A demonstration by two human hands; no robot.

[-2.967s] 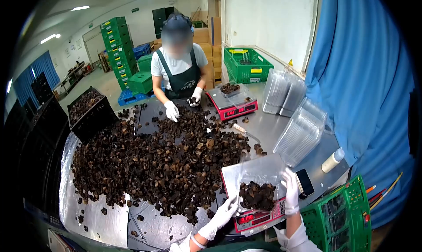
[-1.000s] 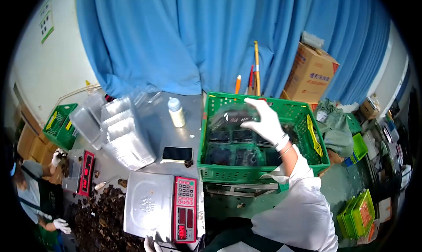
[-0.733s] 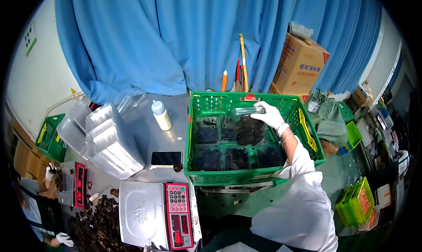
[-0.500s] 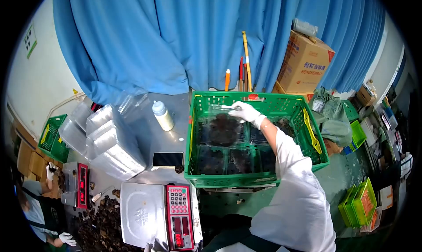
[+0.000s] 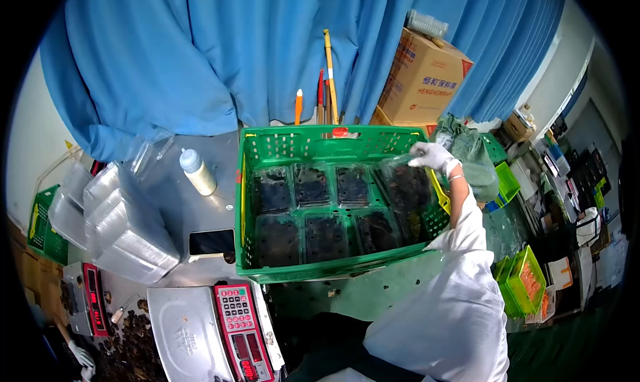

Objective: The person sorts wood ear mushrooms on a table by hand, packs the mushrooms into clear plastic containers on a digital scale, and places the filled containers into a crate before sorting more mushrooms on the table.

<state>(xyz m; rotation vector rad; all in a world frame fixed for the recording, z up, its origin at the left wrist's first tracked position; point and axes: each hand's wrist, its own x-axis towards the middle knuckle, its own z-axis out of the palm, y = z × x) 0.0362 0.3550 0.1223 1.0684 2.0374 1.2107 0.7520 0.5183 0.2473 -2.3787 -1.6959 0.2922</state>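
Note:
My right hand [image 5: 432, 157], in a white glove, has its fingers closed on the upper edge of a clear plastic box of dark pieces [image 5: 408, 187]. That box is tilted at the right end of the green crate [image 5: 313, 273]. Several similar boxes sit in two rows inside the crate, among them a front-row box [image 5: 325, 237] and a back-row box [image 5: 311, 184]. Out of sight is my left hand. The electronic scale [image 5: 183, 335] at lower left has a bare metal pan and a lit red display.
Stacked clear plastic boxes [image 5: 123, 225], a bottle [image 5: 197, 172] and a phone [image 5: 211, 243] are left of the crate. Loose dark pieces [image 5: 133, 345] lie beside the scale. A co-worker's gloved hand [image 5: 81, 355] shows at far left. A cardboard carton [image 5: 427, 75] stands behind.
My right hand has carried the box rightward over the crate and lowered it into the right end. The view has turned to the right. A fingertip at the scale's lower edge has left view.

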